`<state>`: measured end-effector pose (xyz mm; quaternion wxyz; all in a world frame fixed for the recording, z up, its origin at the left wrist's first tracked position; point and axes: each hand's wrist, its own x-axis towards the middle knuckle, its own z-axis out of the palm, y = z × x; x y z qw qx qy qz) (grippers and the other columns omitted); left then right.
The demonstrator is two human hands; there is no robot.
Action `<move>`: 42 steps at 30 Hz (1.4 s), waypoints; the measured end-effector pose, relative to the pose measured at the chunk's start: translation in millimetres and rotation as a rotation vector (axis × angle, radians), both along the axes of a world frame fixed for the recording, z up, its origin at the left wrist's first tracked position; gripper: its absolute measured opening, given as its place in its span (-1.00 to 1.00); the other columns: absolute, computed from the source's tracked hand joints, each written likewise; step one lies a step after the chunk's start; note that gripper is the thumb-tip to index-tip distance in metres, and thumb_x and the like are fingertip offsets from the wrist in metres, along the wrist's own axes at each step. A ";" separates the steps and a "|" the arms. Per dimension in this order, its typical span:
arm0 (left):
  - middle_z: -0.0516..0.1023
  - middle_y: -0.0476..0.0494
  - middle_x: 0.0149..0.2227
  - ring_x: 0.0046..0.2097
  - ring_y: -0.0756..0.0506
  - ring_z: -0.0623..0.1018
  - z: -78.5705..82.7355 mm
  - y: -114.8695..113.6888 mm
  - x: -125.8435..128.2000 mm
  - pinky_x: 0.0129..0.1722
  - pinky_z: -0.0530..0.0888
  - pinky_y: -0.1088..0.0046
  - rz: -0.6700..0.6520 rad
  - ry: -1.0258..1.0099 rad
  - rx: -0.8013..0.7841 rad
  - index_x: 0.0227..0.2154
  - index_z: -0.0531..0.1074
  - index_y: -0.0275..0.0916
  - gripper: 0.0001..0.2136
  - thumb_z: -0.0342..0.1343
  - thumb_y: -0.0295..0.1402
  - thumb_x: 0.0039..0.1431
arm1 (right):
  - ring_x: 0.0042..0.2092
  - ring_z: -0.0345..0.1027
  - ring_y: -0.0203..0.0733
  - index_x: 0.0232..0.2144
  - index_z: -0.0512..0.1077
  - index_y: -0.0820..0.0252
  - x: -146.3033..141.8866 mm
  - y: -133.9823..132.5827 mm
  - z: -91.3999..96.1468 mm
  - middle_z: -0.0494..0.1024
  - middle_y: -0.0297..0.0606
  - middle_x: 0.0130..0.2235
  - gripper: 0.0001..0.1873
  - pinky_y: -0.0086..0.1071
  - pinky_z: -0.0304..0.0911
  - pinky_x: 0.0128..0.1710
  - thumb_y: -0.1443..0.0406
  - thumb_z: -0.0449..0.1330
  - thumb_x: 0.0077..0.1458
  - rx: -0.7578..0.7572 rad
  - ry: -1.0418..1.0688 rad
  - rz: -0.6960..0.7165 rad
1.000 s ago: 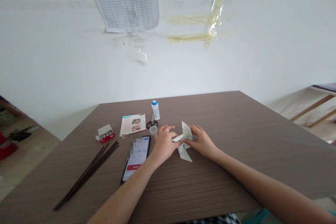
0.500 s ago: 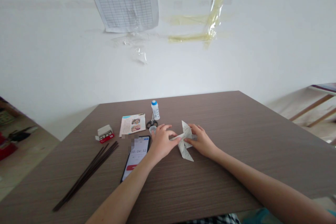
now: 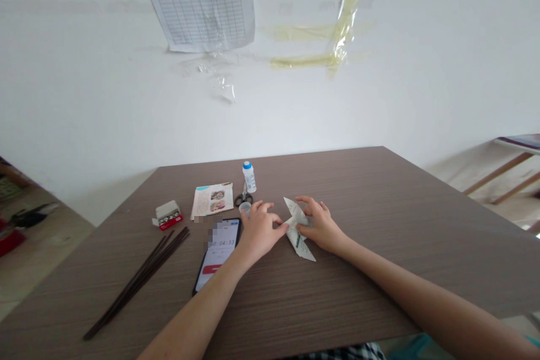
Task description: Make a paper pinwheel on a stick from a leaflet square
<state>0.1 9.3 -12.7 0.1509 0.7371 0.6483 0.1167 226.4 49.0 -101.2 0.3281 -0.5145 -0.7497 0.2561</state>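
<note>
A folded white printed paper [image 3: 300,236] with pointed flaps lies on the brown wooden table [image 3: 379,270] between my hands. My left hand [image 3: 259,230] pinches its left flap with thumb and fingers. Over the paper's right side sits my right hand [image 3: 320,226], fingers curled on the upper flap and pressing it down. Both hands are closed on the paper.
Left of my hands lie a phone [image 3: 218,253] showing a timer, a small clear cap [image 3: 245,209], scissors [image 3: 243,197], a blue-capped glue bottle [image 3: 249,176], a printed leaflet [image 3: 213,200], a small red-and-grey box [image 3: 167,215] and several dark sticks [image 3: 139,281]. A taped chart [image 3: 202,3] hangs on the wall.
The paper has turned slightly and dropped flatter onto the table. Both hands shifted a little with it, still gripping its flaps.
</note>
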 end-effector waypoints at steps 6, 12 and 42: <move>0.75 -0.31 0.60 0.76 -0.62 0.45 -2.0 -1.1 -0.5 0.81 0.17 -0.64 0.003 -0.023 0.029 -0.18 0.94 -0.09 -0.84 0.55 -0.28 0.62 | 0.19 0.81 0.20 0.52 0.55 -0.12 0.4 0.4 -1.2 0.82 -0.34 -0.07 -0.16 0.61 0.02 0.80 0.36 0.53 0.25 -0.011 -0.031 0.003; 0.74 -0.30 0.61 0.74 -0.65 0.46 -5.6 -0.9 -3.0 0.75 0.24 -0.75 -0.012 0.068 0.088 -0.17 0.94 -0.11 -0.82 0.48 -0.31 0.63 | 0.42 0.74 0.25 0.63 0.42 -0.13 5.8 2.5 -5.4 0.88 -0.18 0.18 -0.09 0.68 -0.10 0.82 0.30 0.53 0.34 0.030 -0.034 0.030; 0.75 -0.28 0.60 0.75 -0.65 0.48 -6.9 6.0 -15.2 0.75 0.25 -0.78 0.074 0.094 0.163 -0.04 0.97 0.01 -0.85 0.49 -0.36 0.60 | 0.35 0.70 0.27 0.18 0.86 -0.07 25.2 13.9 -2.7 0.79 -0.03 0.24 -0.72 0.37 0.45 0.63 0.32 0.46 0.54 0.188 -0.129 0.138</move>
